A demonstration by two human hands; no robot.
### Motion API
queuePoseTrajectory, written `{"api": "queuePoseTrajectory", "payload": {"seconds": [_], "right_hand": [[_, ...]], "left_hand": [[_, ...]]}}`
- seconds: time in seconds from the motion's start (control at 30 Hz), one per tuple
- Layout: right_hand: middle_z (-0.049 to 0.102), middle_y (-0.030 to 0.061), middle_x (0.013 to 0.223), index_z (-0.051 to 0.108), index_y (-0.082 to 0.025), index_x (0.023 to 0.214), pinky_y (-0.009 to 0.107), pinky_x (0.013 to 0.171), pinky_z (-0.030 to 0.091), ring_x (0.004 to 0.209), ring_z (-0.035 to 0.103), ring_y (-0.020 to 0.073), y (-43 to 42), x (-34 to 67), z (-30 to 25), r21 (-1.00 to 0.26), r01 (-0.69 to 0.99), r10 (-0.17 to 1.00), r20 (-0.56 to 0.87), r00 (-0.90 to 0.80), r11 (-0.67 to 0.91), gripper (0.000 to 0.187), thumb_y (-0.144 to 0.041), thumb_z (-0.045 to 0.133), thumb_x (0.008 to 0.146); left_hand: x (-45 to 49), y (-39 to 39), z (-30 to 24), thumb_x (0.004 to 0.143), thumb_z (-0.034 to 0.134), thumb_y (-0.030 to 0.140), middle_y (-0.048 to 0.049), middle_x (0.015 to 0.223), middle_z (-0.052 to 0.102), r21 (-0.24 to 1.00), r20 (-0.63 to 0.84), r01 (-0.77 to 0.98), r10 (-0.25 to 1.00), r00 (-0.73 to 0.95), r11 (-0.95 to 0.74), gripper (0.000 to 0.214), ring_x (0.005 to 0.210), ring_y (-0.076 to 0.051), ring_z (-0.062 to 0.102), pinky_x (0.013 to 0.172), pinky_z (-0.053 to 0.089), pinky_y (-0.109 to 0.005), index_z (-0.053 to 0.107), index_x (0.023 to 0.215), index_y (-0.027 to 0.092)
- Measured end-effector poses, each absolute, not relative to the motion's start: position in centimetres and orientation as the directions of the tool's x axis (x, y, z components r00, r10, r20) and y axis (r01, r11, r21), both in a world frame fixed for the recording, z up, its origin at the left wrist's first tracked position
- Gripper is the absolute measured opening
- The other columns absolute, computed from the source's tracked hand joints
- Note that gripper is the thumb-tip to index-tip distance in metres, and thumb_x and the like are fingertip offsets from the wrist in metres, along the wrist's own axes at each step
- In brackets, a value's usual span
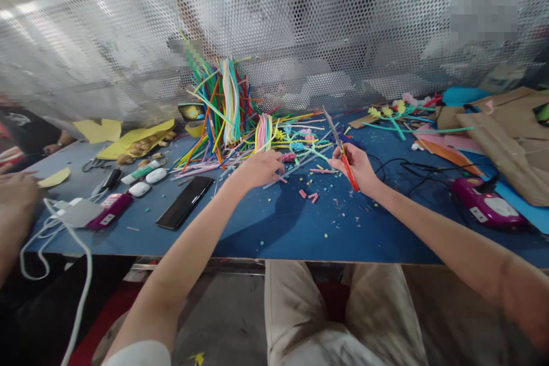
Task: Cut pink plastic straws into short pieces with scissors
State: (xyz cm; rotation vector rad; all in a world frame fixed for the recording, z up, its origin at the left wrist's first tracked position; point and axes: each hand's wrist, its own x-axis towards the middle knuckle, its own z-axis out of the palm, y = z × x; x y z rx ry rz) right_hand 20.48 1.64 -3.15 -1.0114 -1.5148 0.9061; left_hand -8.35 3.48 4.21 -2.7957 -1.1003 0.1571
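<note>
My right hand [358,166] is closed around the red handles of a pair of scissors [338,143], whose grey blades point up and away over the blue table [274,229]. My left hand [259,168] reaches to the edge of a pile of coloured pipe cleaners [227,108], fingers curled and pinching a pink piece [286,158] at the fingertips. Small pink offcuts [311,195] and crumbs lie between the two hands.
A black phone [185,202] lies left of my left arm, with white devices [146,182] and a magenta gadget [112,209] beyond. A purple glue gun [486,206] with black cable sits right. Brown paper [510,137], yellow paper [128,140] and another person's hand [17,194] border the table.
</note>
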Motion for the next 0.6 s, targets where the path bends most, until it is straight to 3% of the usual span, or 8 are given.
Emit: {"api": "queuePoseTrajectory", "payload": {"seconds": [0.3,0.43,0.5,0.6], "right_hand": [[0.056,-0.0006,0.079,0.055,-0.02,0.087,0.029,0.062,0.044,0.065,0.047,0.0123,1.4,20.3,-2.9,-0.93,0.128,0.937,0.333,-0.101,0.344,0.036,-0.045,0.076,0.07],[0.056,-0.001,0.079,0.056,-0.02,0.088,0.029,0.062,0.044,0.064,0.047,0.0116,1.4,20.3,-3.0,-0.93,0.103,0.933,0.343,-0.104,0.353,0.037,-0.046,0.077,0.07],[0.055,-0.0009,0.078,0.056,-0.02,0.087,0.028,0.061,0.043,0.064,0.047,0.0117,1.4,20.3,-2.9,-0.929,0.099,0.932,0.348,-0.103,0.358,0.038,-0.047,0.077,0.071],[0.057,-0.0001,0.078,0.055,-0.021,0.087,0.028,0.058,0.043,0.062,0.047,0.0119,1.1,20.1,-2.7,-0.934,0.093,0.938,0.34,-0.073,0.345,0.04,-0.052,0.075,0.072]], "left_hand": [[-9.1,3.0,3.9,0.092,0.059,0.029,-0.0064,0.104,0.061,-0.15,-0.067,0.704,0.718,0.693,-0.694,0.016,0.099,-0.018,0.053,0.087,0.035,-0.028,0.072,0.095,0.02],[-9.3,3.0,5.7,0.094,0.056,0.03,-0.006,0.102,0.065,-0.079,-0.056,0.735,0.739,0.671,-0.673,0.019,0.094,-0.017,0.057,0.081,0.036,-0.026,0.071,0.096,0.019],[-8.7,2.8,6.5,0.096,0.052,0.036,-0.0043,0.097,0.069,0.006,0.014,0.75,0.75,0.662,-0.662,0.024,0.085,-0.016,0.058,0.074,0.036,-0.026,0.071,0.101,0.022],[-6.4,2.5,6.8,0.095,0.053,0.044,-0.0035,0.09,0.071,0.152,0.263,0.757,0.764,0.589,-0.636,0.028,0.077,-0.015,0.059,0.068,0.035,-0.026,0.072,0.099,0.023]]}}
